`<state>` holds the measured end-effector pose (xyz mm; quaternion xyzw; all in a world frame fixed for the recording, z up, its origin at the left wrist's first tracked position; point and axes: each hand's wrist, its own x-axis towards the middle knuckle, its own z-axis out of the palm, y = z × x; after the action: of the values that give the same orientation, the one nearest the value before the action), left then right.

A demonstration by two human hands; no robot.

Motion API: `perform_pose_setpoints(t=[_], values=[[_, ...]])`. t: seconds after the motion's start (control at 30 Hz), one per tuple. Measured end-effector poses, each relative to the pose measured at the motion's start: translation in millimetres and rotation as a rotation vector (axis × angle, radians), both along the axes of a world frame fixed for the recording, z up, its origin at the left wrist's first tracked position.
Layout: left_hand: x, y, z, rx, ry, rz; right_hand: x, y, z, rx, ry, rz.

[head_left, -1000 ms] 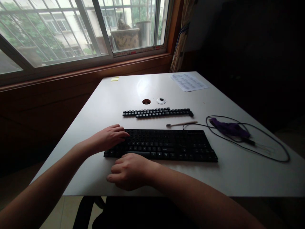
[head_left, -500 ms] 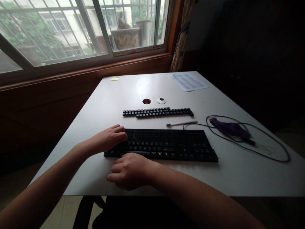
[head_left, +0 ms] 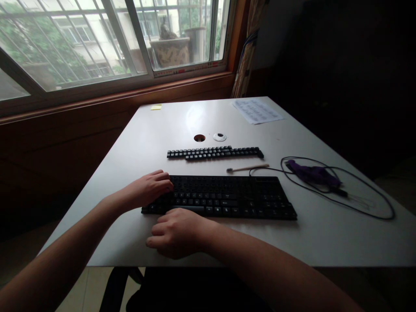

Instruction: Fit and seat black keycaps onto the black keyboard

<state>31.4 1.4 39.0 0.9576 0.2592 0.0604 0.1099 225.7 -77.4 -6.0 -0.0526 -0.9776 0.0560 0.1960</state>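
Room (head_left: 81,143): looks like part of a home, with a study corner
Window (head_left: 126,47): barred outside, facing trees (head_left: 42,47) and an apartment-like building (head_left: 78,32)
Planter (head_left: 171,52): set just outside
Curtain (head_left: 242,71): patterned, hanging beside wooden trim (head_left: 236,34)
Desk (head_left: 136,143): white, bearing keyboard (head_left: 211,188) and papers (head_left: 256,111)
Floor (head_left: 76,288): pale tile

Keyboard (head_left: 260,199) looks moulded in matt black plastic; slight sheen is seen on loose keycaps (head_left: 211,153). Counter (head_left: 126,151) is finished smooth, glossy white. Brush handle (head_left: 254,167): wood-like. Purple bundle (head_left: 310,172): matt cloth. Windowsill (head_left: 188,82): polished wood.
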Motion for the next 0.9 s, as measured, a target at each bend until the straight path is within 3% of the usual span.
perform_pose_setpoints(t=[0.27,0.47,0.9], values=[[-1.8,0.6,-3.8,0.063,0.001,0.004,0.2,-0.1,-1.4,0.006,0.004,-0.008],[0.4,-0.3,2.4,0.045,0.018,-0.029,0.4,0.3,1.0,0.000,0.013,-0.003],[-2.3,-0.5,-2.5,0.043,0.006,-0.007,-0.5,-0.1,-1.9,0.004,0.013,-0.009]])
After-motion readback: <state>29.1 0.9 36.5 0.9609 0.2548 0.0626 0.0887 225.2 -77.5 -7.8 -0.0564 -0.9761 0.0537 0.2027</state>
